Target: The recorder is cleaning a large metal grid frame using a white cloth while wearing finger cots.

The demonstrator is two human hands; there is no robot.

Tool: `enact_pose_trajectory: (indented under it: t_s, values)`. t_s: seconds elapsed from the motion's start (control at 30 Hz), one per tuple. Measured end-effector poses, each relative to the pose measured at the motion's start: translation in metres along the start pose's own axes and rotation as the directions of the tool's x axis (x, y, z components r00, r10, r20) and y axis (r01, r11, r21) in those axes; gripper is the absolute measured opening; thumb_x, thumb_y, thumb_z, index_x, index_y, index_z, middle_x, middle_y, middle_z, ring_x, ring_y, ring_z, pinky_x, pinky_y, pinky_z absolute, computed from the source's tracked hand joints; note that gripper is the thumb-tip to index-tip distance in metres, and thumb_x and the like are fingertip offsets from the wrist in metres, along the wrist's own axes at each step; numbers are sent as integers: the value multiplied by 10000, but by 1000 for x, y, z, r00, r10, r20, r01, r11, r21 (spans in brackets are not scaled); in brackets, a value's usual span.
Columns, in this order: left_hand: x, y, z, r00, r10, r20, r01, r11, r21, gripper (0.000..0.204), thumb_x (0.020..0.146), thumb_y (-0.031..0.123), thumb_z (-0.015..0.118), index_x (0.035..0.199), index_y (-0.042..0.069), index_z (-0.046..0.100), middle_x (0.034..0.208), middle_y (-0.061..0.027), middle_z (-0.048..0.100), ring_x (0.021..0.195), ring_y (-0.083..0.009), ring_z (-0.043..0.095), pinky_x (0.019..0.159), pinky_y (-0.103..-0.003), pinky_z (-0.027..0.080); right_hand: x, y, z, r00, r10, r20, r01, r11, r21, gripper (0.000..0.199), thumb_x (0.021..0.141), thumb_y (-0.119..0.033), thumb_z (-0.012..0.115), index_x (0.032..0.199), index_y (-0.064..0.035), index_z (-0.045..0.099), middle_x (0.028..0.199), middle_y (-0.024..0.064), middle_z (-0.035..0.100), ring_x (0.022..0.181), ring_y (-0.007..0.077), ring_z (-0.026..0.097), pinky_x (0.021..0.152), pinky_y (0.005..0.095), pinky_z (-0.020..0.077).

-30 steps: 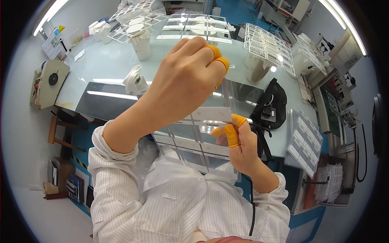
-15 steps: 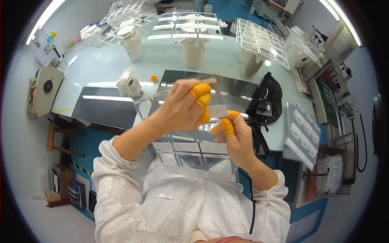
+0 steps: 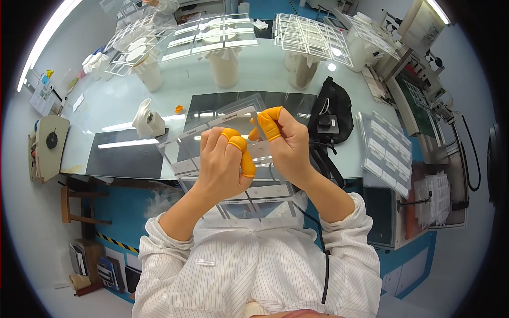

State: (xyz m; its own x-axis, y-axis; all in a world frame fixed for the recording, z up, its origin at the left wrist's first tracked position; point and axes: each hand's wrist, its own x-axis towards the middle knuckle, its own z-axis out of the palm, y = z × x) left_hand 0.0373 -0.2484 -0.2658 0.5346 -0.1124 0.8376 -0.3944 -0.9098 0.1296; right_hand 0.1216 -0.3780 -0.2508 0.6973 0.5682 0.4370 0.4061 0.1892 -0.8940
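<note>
My left hand (image 3: 221, 168) and my right hand (image 3: 286, 143) both wear orange finger cots and pinch a clear plastic sheet (image 3: 227, 139) with white rectangular labels. The sheet stretches from the glass table (image 3: 249, 79) down over my lap. The left fingertips curl onto the sheet's middle. Thumb and forefinger of the right hand grip a thin strip at the sheet's upper right part. My white striped sleeves come up from the bottom edge.
A black pouch (image 3: 331, 117) lies right of my hands. A white tape dispenser (image 3: 147, 121) stands to the left. Trays of white frames (image 3: 313, 33) rest on white cups at the back. A stack of labelled sheets (image 3: 386, 152) sits at the right.
Both hands came down and closer to my body. The left hand, earlier raised high over the table, now rests on the sheet beside the right hand.
</note>
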Motion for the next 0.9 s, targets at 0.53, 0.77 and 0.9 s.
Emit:
enact_pose_trajectory:
  t_s: [0.53,0.77,0.9]
  values:
    - [-408,-26,-176,-66,-890,451,410,388,825,352,822,337,456,733,53,644,711,-178,616,644,-365,591,601,-453,444,116,-52,-151,680,-160,-715,299,952,71,160,858,-64,477,946,9,590,849,105,631,731,142,616,636,234,508]
    - [-485,21,-163,-436,-794,424,259,341,904,311,760,337,552,867,75,681,933,-163,635,902,-313,602,849,-376,442,141,-56,-141,758,-26,-652,227,947,226,198,884,-141,485,946,20,584,893,122,625,773,174,615,655,266,502]
    - [-412,42,-154,-400,-715,574,357,455,816,298,703,286,610,909,81,677,930,-157,641,888,-291,611,836,-354,445,151,-55,-139,776,91,-624,206,899,387,213,886,-158,491,929,27,586,879,129,621,781,189,613,665,279,492]
